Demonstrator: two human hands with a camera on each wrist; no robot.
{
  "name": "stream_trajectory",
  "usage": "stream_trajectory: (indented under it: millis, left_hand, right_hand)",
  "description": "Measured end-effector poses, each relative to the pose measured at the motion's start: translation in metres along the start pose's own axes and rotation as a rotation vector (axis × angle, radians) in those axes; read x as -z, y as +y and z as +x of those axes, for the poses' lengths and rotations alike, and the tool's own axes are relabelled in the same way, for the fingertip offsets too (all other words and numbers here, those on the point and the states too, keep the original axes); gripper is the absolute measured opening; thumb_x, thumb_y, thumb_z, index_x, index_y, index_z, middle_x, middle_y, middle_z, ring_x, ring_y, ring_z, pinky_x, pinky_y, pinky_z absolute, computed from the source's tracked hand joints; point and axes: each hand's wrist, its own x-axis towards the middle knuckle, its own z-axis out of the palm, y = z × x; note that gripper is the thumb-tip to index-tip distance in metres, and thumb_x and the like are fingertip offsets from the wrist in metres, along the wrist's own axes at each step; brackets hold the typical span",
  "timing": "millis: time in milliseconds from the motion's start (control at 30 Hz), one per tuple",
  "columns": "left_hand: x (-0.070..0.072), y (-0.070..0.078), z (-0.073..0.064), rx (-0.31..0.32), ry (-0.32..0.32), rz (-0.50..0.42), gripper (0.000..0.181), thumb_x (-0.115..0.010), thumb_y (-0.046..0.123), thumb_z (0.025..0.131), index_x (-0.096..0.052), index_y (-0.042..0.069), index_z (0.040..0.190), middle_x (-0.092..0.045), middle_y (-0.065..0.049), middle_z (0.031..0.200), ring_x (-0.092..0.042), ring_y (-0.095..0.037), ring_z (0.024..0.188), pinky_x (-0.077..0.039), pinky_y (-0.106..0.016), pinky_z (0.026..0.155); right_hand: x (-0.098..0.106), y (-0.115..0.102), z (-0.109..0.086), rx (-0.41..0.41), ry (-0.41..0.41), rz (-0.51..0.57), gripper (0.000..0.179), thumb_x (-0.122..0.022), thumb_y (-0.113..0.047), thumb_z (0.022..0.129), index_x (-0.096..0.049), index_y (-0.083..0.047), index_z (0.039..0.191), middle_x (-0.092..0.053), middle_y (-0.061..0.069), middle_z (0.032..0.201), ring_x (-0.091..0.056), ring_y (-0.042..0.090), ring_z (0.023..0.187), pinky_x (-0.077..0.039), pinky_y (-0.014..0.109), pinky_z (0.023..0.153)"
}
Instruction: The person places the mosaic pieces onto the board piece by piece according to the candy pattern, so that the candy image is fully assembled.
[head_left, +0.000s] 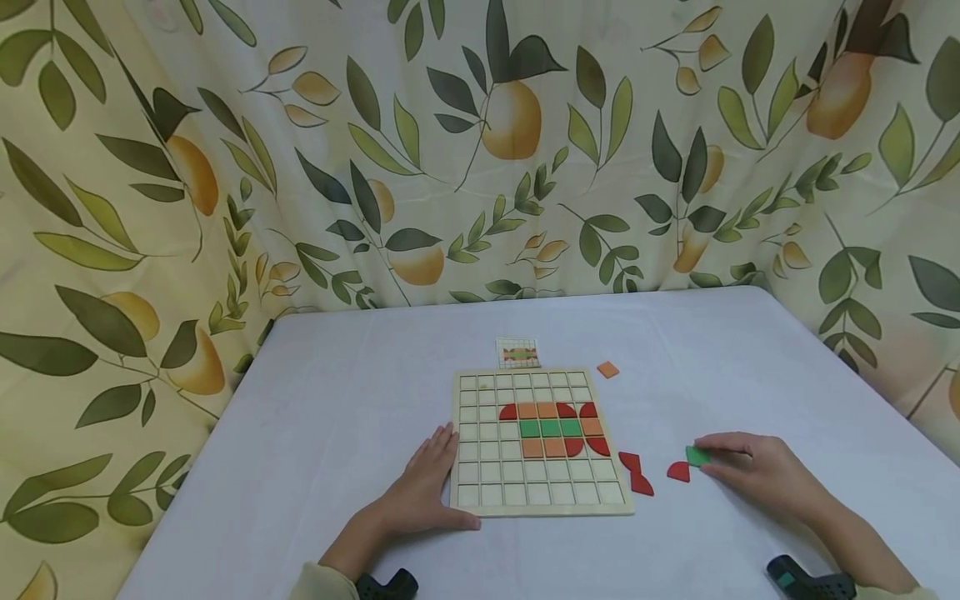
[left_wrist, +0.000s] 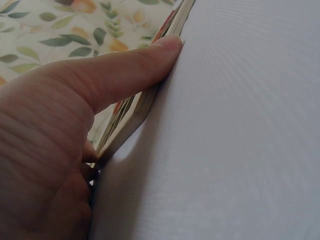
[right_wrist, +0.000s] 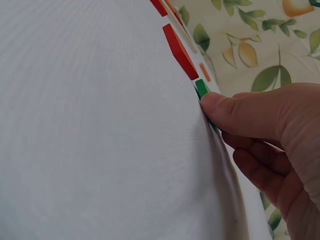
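My left hand (head_left: 417, 490) rests at the near left corner of a wooden grid board (head_left: 495, 473), fingers straight along its left side and thumb along the front edge. Red, orange and green tiles fill several of the board's squares in three rows, right of centre. To the right of the board, my right hand (head_left: 768, 468) pinches a green tile (head_left: 696, 455) between thumb and fingers, low over the white cloth. A red quarter-round tile (head_left: 678, 472) lies right beside it. In the right wrist view, the thumb covers part of the green tile (right_wrist: 201, 88).
Two more red tiles (head_left: 637, 483) lie by the board's right edge. An orange tile (head_left: 608, 369) sits beyond its far right corner. A small pattern card (head_left: 518, 353) lies behind the board. A leaf-and-fruit print curtain (head_left: 480, 208) surrounds the table's far side.
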Motion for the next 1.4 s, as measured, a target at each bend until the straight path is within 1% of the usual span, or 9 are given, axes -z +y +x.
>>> stream_trajectory:
  millis: [133, 200, 267, 367, 467, 700, 1133, 1267, 1400]
  left_hand:
    - [-0.001, 0.000, 0.000, 0.003, 0.001, 0.002, 0.124, -0.065, 0.073, 0.060, -0.014, -0.001, 0.146, -0.007, -0.012, 0.153, 0.001, -0.021, 0.139, -0.006, -0.041, 0.110]
    - [0.000, 0.000, 0.000, 0.003, 0.001, 0.002, 0.124, -0.066, 0.072, 0.060, -0.014, -0.001, 0.146, -0.007, -0.011, 0.153, 0.001, -0.021, 0.139, -0.006, -0.041, 0.110]
    - [0.000, 0.000, 0.000, 0.002, 0.001, 0.001, 0.124, -0.066, 0.072, 0.061, -0.013, -0.001, 0.146, -0.006, -0.011, 0.153, 0.001, -0.021, 0.139, -0.006, -0.041, 0.110]
    - [0.001, 0.001, 0.000, 0.000, 0.000, -0.003, 0.123, -0.067, 0.071, 0.061, -0.013, -0.001, 0.146, -0.006, -0.011, 0.153, 0.001, -0.021, 0.139, -0.006, -0.041, 0.110]
    - [0.001, 0.001, 0.000, -0.004, 0.001, -0.006, 0.123, -0.066, 0.071, 0.061, -0.013, -0.001, 0.146, -0.006, -0.012, 0.153, 0.001, -0.022, 0.139, -0.006, -0.041, 0.110]
    - [0.001, 0.001, 0.000, 0.001, -0.008, -0.010, 0.123, -0.066, 0.071, 0.062, -0.013, -0.001, 0.146, -0.005, -0.011, 0.153, 0.002, -0.021, 0.139, -0.006, -0.041, 0.110]
    - [0.000, 0.000, 0.000, -0.005, -0.009, -0.002, 0.123, -0.065, 0.073, 0.061, -0.013, 0.001, 0.146, -0.004, -0.010, 0.153, 0.002, -0.020, 0.139, -0.006, -0.040, 0.110]
    - [-0.001, -0.002, 0.001, 0.001, -0.009, 0.004, 0.124, -0.064, 0.074, 0.060, -0.012, 0.002, 0.147, -0.003, -0.008, 0.153, 0.003, -0.018, 0.139, -0.006, -0.039, 0.110]
    - [-0.001, -0.002, 0.001, 0.006, -0.005, 0.002, 0.125, -0.064, 0.074, 0.060, -0.012, 0.002, 0.147, -0.003, -0.008, 0.153, 0.003, -0.018, 0.139, -0.006, -0.039, 0.110]
  right_hand:
    - [-0.001, -0.001, 0.001, 0.018, 0.050, 0.006, 0.034, -0.076, -0.023, 0.076, -0.069, -0.010, 0.106, -0.067, 0.005, 0.104, -0.054, -0.003, 0.098, -0.052, 0.032, 0.076]
    - [-0.003, -0.004, 0.003, 0.028, 0.071, 0.012, 0.033, -0.076, -0.024, 0.076, -0.070, -0.012, 0.106, -0.067, 0.003, 0.103, -0.052, -0.006, 0.097, -0.052, 0.031, 0.076]
    - [-0.005, -0.009, 0.006, 0.043, 0.075, 0.026, 0.033, -0.076, -0.024, 0.076, -0.070, -0.011, 0.106, -0.067, 0.003, 0.103, -0.055, -0.001, 0.099, -0.052, 0.033, 0.077]
    - [-0.009, -0.019, 0.012, 0.060, 0.066, 0.049, 0.032, -0.076, -0.019, 0.076, -0.069, -0.009, 0.105, -0.067, 0.003, 0.102, -0.059, 0.016, 0.100, -0.052, 0.038, 0.078]
    - [-0.013, -0.029, 0.020, 0.075, 0.045, 0.087, 0.031, -0.076, -0.015, 0.076, -0.069, -0.007, 0.105, -0.067, 0.004, 0.102, -0.059, 0.027, 0.100, -0.050, 0.045, 0.079]
    - [-0.022, -0.045, 0.033, 0.129, 0.017, 0.119, 0.030, -0.075, -0.014, 0.077, -0.069, -0.007, 0.105, -0.067, 0.000, 0.100, -0.060, 0.025, 0.097, -0.050, 0.044, 0.080]
    - [-0.036, -0.070, 0.058, 0.228, 0.005, 0.202, 0.032, -0.075, -0.017, 0.077, -0.068, -0.007, 0.106, -0.067, -0.001, 0.101, -0.059, 0.022, 0.097, -0.050, 0.046, 0.080]
    - [-0.041, -0.078, 0.065, 0.269, -0.009, 0.230, 0.030, -0.074, -0.016, 0.078, -0.068, -0.006, 0.106, -0.067, 0.000, 0.101, -0.059, 0.025, 0.098, -0.050, 0.047, 0.080]
    - [-0.047, -0.085, 0.070, 0.253, -0.048, 0.261, 0.031, -0.073, -0.017, 0.079, -0.068, -0.006, 0.107, -0.067, 0.001, 0.102, -0.058, 0.027, 0.101, -0.048, 0.049, 0.083]
